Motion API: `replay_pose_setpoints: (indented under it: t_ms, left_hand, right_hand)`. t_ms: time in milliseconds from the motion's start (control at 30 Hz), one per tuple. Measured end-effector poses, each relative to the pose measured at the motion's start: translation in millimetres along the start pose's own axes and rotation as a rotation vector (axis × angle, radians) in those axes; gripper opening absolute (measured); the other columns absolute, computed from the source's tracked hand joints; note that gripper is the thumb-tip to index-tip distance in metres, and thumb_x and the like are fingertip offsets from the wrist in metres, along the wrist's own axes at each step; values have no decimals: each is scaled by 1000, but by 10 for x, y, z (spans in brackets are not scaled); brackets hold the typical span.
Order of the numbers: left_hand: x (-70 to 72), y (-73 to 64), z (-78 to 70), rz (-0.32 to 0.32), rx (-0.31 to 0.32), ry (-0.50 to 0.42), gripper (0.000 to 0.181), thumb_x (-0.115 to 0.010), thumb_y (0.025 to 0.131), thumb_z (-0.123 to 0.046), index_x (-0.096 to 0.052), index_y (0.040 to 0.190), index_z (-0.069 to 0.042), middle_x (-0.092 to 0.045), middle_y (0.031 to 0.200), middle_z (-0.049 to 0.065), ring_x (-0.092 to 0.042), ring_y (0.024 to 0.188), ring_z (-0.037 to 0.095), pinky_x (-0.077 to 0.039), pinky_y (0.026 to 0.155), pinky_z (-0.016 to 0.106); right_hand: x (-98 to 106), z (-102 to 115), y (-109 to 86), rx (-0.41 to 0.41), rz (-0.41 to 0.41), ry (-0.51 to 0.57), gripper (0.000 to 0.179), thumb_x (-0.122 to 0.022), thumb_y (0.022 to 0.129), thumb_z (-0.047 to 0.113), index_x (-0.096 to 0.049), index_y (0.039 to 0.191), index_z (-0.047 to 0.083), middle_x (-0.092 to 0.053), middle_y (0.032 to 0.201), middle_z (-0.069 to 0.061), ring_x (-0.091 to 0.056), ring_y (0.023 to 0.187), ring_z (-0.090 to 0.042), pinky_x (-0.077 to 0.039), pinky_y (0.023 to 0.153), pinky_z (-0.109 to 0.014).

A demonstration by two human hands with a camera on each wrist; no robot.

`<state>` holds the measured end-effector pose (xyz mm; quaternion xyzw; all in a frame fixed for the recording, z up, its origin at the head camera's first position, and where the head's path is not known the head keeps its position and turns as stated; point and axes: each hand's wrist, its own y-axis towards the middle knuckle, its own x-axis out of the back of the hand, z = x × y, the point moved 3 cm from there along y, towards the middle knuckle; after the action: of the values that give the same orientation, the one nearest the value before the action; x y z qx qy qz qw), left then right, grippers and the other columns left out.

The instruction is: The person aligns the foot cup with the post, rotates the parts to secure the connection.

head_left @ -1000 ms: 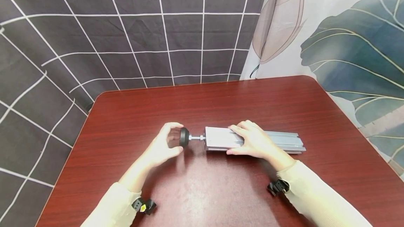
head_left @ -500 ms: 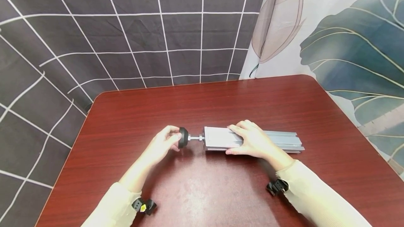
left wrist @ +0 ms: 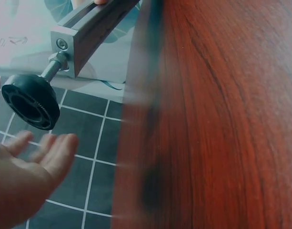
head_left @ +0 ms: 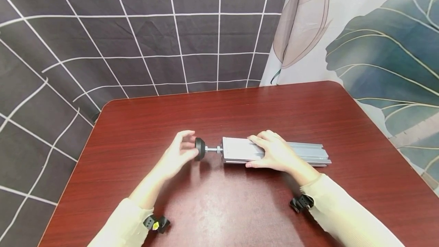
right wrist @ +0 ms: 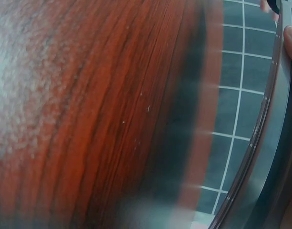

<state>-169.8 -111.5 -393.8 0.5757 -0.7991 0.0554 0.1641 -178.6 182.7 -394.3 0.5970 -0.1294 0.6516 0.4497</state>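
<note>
A silver aluminium profile [head_left: 236,149] lies lengthwise over the table, with grooves showing at its right end. My right hand [head_left: 276,154] grips it around the middle, thumb on the near side and fingers over the top. From the profile's left end plate sticks out a threaded rod [head_left: 213,149] with nuts on it. On the rod's outer end sits a black round levelling foot [head_left: 201,148], its hollow underside facing left in the left wrist view. My left hand [head_left: 175,158] is spread around the foot; in the left wrist view its fingers [left wrist: 60,150] stand apart from it.
The reddish-brown wooden table [head_left: 212,201] reaches back to a dark grid-patterned curtain [head_left: 147,33]. A leaf-patterned cloth [head_left: 377,56] hangs at the right. Black cameras are strapped to both wrists.
Half a second ago my left fingers were closed on the black foot; now they are spread off it, much as one second ago. The right hand and the profile have stayed in place.
</note>
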Motion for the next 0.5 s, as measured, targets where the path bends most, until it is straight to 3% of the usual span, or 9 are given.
replay_pose_setpoints:
  t_ms: [67, 133, 267, 400, 433, 500]
  left_hand:
    - [4, 11, 17, -23, 112, -29, 35, -56, 94, -15, -46, 125, -2, -58, 110, 20, -62, 90, 28, -53, 81, 38]
    - [-2, 18, 31, -15, 184, -53, 31, -49, 98, -21, -49, 119, 2, -61, 97, 18, -63, 77, 25, -55, 72, 36]
    - [-12, 24, 45, 24, 223, -95, 33, -48, 98, -22, -52, 112, 8, -61, 83, 15, -61, 62, 22, -56, 60, 35]
    - [-1, 21, 35, 38, 127, -62, 30, -58, 90, -8, -52, 116, 5, -61, 92, 18, -63, 71, 21, -56, 65, 32]
    - [0, 14, 27, 49, 81, -58, 34, -60, 87, -3, -51, 119, 4, -60, 99, 19, -64, 77, 23, -55, 68, 31]
    - [-1, 4, 10, 72, -69, -51, 46, -62, 78, 6, -48, 123, 2, -54, 111, 18, -61, 90, 25, -53, 78, 29]
  right_hand:
    - [6, 1, 4, 3, 0, 3, 75, -79, 59, 55, -64, 114, 7, -58, 93, -3, -53, 87, -23, -44, 78, -42]
    - [13, 7, 7, 7, -2, 8, 75, -79, 58, 55, -64, 114, 7, -58, 93, -3, -53, 86, -22, -44, 78, -41]
    - [11, 8, 7, 8, -3, 10, 75, -79, 59, 55, -64, 114, 8, -58, 93, -3, -52, 86, -22, -44, 77, -41]
    - [7, 3, 1, 4, 0, 4, 75, -79, 58, 56, -64, 114, 8, -58, 93, -3, -52, 86, -22, -44, 77, -41]
    - [6, 2, 0, 7, 0, 1, 75, -79, 58, 56, -64, 114, 8, -58, 93, -3, -52, 86, -22, -44, 77, -41]
    - [0, -1, -1, 12, -2, -7, 76, -79, 58, 57, -64, 114, 8, -58, 92, -3, -52, 86, -22, -44, 76, -41]
